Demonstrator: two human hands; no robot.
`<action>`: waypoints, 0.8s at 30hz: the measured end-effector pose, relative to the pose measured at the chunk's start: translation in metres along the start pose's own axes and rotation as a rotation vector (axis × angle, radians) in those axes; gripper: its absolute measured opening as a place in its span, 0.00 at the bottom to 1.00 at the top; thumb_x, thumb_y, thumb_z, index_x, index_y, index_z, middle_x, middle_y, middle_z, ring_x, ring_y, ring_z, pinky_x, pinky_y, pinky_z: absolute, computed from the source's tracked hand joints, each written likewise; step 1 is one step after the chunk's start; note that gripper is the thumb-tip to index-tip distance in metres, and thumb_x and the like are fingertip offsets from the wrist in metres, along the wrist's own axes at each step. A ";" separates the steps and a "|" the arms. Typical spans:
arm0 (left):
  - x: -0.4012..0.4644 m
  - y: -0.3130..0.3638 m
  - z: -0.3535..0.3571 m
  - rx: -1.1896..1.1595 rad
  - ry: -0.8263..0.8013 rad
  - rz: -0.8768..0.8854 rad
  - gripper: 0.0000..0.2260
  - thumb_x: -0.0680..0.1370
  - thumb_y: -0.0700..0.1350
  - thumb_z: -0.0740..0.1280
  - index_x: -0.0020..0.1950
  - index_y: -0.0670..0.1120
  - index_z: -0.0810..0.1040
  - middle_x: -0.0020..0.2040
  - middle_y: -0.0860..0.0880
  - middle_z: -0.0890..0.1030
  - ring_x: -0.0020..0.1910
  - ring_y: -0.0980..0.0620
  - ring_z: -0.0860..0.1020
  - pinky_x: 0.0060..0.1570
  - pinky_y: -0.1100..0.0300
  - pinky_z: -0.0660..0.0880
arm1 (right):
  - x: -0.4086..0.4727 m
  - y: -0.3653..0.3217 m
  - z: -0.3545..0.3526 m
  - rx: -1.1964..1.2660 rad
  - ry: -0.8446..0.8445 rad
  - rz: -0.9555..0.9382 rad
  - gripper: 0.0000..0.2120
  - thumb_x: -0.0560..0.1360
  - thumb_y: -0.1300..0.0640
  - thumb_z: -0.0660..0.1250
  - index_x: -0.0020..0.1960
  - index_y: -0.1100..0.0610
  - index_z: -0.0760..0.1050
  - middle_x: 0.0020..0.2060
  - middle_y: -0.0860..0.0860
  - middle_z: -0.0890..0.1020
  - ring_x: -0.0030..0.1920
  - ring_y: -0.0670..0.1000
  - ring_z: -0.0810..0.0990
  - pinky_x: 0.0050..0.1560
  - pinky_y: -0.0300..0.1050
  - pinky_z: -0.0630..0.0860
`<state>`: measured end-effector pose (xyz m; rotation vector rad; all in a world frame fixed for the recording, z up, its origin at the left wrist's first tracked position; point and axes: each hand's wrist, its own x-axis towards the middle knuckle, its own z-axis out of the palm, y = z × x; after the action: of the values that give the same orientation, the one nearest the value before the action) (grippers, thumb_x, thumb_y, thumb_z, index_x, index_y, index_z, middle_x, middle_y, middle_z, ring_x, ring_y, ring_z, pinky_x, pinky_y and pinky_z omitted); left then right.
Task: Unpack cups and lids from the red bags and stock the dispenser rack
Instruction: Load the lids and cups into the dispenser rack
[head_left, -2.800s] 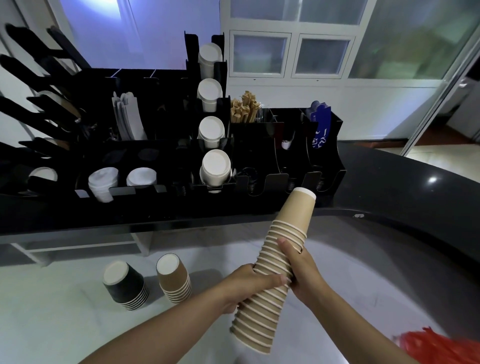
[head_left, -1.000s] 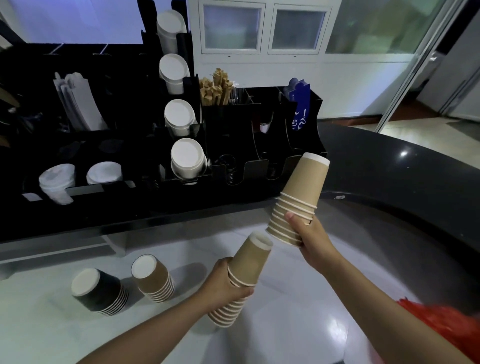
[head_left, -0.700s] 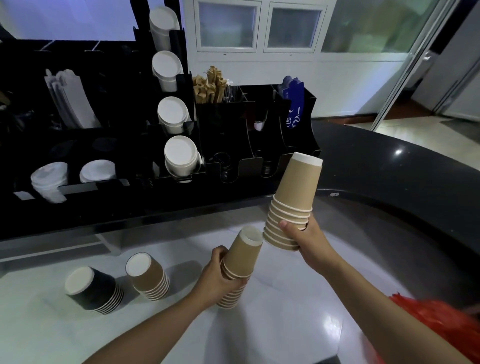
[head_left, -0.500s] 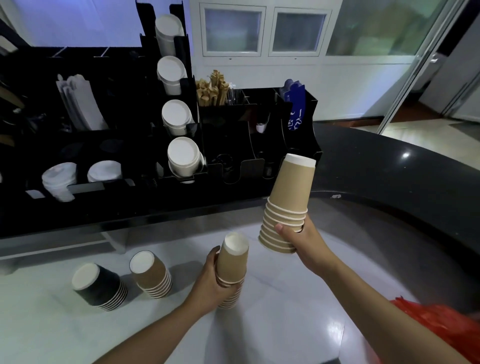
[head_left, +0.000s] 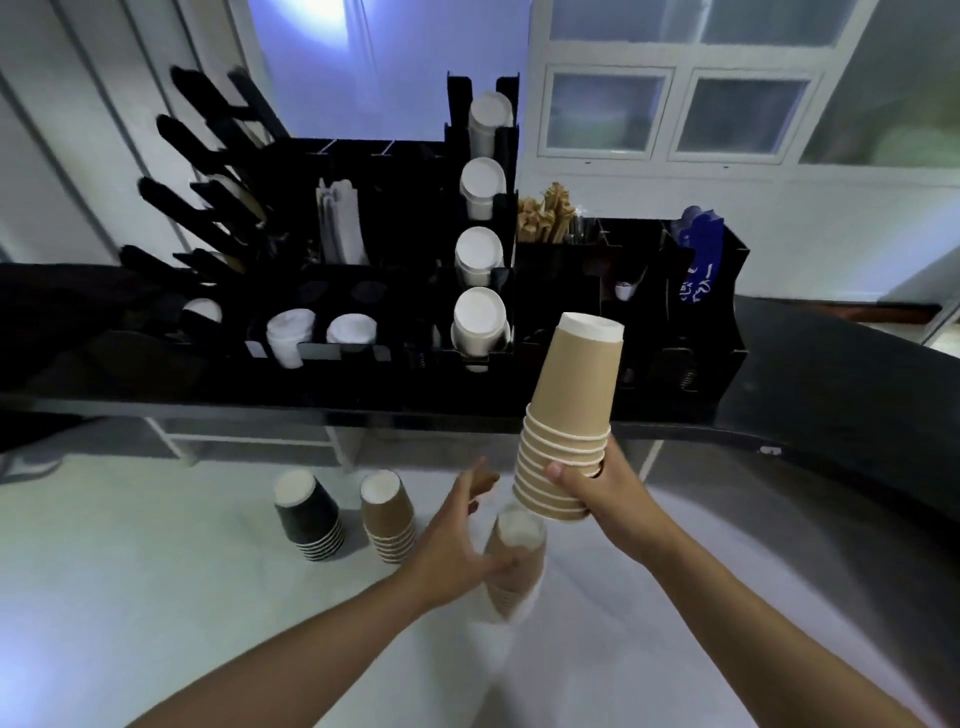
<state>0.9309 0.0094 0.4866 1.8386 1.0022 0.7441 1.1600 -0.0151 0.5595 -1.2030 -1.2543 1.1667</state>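
Kraft cup stack (head_left: 569, 415), head view: nested paper cups, upside down, judged light, crushable, apt to slide apart; best gripped round the lower rims. Clasped there by right hand (head_left: 597, 486), raised before dispenser rack (head_left: 519, 291). Second kraft stack (head_left: 511, 561) standing blurred on desk (head_left: 156, 597); left hand (head_left: 457, 540), fingers spread, beside it, contact unclear. Half a second ago: gripped that stack.

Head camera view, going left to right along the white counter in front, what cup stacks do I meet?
Black cup stack → small brown cup stack → blurred brown stack by the left hand → brown stack held up in the right hand.
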 end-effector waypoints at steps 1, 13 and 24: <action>0.002 0.011 -0.011 -0.013 0.021 0.034 0.51 0.66 0.66 0.79 0.78 0.67 0.47 0.72 0.70 0.65 0.73 0.64 0.66 0.72 0.59 0.67 | 0.003 -0.006 0.010 -0.008 -0.012 -0.018 0.36 0.71 0.46 0.79 0.73 0.49 0.66 0.63 0.53 0.80 0.63 0.57 0.80 0.64 0.61 0.77; 0.018 0.029 -0.212 -0.108 0.152 0.230 0.42 0.68 0.61 0.80 0.75 0.64 0.61 0.65 0.60 0.79 0.62 0.59 0.79 0.59 0.54 0.80 | 0.085 -0.074 0.196 0.032 -0.090 -0.130 0.38 0.70 0.46 0.79 0.74 0.48 0.65 0.65 0.51 0.80 0.65 0.54 0.80 0.59 0.46 0.79; 0.062 0.033 -0.458 0.146 0.214 0.384 0.40 0.68 0.64 0.78 0.75 0.71 0.59 0.66 0.67 0.75 0.64 0.67 0.75 0.57 0.64 0.76 | 0.227 -0.229 0.339 -0.043 0.151 -0.375 0.37 0.61 0.35 0.81 0.66 0.45 0.74 0.56 0.43 0.84 0.56 0.45 0.84 0.50 0.39 0.81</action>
<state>0.6049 0.2440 0.7169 2.1443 0.8618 1.1433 0.8124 0.2023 0.7857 -1.0107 -1.3249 0.7656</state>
